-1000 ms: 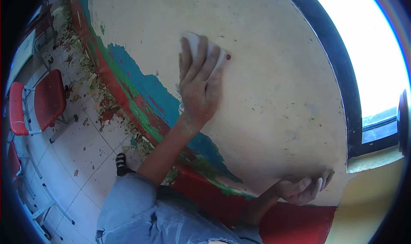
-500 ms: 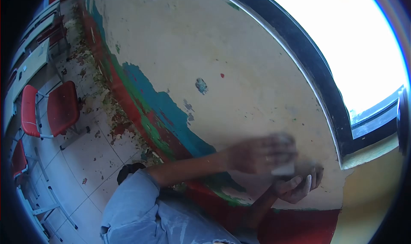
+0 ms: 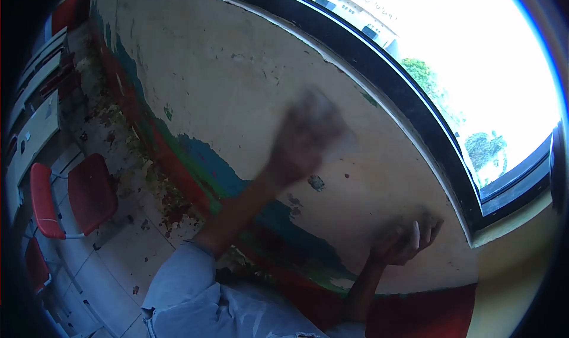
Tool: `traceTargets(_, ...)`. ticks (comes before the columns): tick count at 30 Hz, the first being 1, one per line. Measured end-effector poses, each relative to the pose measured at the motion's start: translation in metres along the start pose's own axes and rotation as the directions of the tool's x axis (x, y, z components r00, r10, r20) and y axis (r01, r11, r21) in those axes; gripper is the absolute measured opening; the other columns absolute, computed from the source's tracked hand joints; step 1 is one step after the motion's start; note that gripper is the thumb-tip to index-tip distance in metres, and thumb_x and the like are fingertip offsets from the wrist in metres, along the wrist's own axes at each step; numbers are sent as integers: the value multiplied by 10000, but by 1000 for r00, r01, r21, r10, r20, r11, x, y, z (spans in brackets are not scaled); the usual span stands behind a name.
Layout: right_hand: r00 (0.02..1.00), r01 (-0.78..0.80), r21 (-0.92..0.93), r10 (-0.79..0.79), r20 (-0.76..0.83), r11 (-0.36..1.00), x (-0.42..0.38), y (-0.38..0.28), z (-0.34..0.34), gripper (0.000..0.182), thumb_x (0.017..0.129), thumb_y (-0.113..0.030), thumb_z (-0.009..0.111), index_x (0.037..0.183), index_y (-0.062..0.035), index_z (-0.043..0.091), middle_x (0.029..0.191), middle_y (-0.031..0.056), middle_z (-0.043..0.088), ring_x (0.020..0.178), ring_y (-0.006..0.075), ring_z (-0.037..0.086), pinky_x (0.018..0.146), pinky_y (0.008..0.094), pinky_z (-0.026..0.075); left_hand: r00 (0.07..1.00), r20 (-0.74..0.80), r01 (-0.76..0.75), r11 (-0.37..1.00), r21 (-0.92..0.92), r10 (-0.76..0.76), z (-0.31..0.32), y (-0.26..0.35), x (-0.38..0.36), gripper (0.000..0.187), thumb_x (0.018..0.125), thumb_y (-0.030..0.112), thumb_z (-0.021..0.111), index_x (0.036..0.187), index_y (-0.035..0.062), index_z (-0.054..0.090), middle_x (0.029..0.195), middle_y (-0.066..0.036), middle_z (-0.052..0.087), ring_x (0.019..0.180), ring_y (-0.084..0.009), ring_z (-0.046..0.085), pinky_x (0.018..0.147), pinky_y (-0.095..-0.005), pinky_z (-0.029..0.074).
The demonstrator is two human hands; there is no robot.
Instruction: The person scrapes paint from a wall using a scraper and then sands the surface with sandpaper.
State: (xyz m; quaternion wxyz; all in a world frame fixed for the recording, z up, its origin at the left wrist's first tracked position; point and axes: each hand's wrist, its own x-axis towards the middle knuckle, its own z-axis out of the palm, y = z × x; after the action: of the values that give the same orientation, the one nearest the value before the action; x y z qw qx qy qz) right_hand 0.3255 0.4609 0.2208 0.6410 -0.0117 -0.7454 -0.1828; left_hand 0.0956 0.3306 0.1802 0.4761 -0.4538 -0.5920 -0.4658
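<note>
My left hand is smeared by motion in front of the cream painted wall, left of the window. A pale, blurred thing shows at its fingers; its shape is unclear. Lower right, my right hand is turned up close to the wall, fingers bent and apart, with nothing visible in it. Between the hands the wall has a dark patch and a small red spot. Blue paint and green paint, with ragged edges, run along the wall's lower part above a red band.
A dark window frame crosses the upper right, with a pale sill at its corner. At left stand red chairs and light desks on a tiled floor. Paint flakes lie along the wall's foot.
My left hand has moved up and left across the wall, away from my right hand, which stays nearly in place. The view has shifted, showing more of the window.
</note>
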Motion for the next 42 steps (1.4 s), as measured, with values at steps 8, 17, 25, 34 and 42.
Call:
traceTargets(8, 999, -50, -155, 52, 7, 987, 23, -43, 45, 325, 931, -289, 381, 1107, -43, 499, 1269, 235, 457, 1279, 421, 320, 1060, 555, 193, 909, 23, -407, 897, -173, 417, 8, 13, -6, 381, 845, 195, 485, 1208, 117, 569, 1318, -100, 489, 1307, -399, 301, 1065, -536, 190)
traceTargets(17, 1000, -13, -283, 15, 5, 959, 24, -49, 58, 351, 942, -280, 374, 1143, -28, 513, 1257, 212, 449, 1253, 419, 347, 1040, 548, 267, 984, -116, 138, 990, -6, -137, -37, -72, 23, 340, 868, 143, 472, 1194, 128, 569, 1325, -38, 482, 1280, -333, 366, 1034, -521, 248)
traceTargets(25, 999, 6, -376, -17, -27, 927, 27, -58, 65, 304, 959, -212, 397, 1087, 11, 561, 1240, 198, 472, 1238, 403, 383, 1019, 531, 333, 903, -298, 351, 932, 90, -311, -47, -136, 26, 377, 821, 142, 518, 1193, 103, 568, 1316, -69, 489, 1287, -362, 354, 1036, -539, 247)
traceTargets(34, 999, 5, -409, -19, -31, 913, 25, -57, 66, 302, 955, -214, 407, 1070, 16, 567, 1232, 199, 475, 1234, 416, 383, 1004, 536, 349, 862, -389, 370, 928, 41, -326, -59, -181, 13, 322, 923, 163, 437, 1216, 80, 540, 1311, -134, 478, 1293, -386, 330, 1046, -517, 247)
traceTargets(42, 999, 42, -409, -39, 16, 911, 25, -55, 61, 292, 963, -199, 399, 1075, 11, 567, 1232, 195, 475, 1217, 417, 406, 995, 532, 366, 943, -253, 249, 963, 102, -217, -60, -175, 13, 344, 888, 182, 489, 1207, 73, 560, 1341, -132, 457, 1339, -354, 260, 1070, -496, 201)
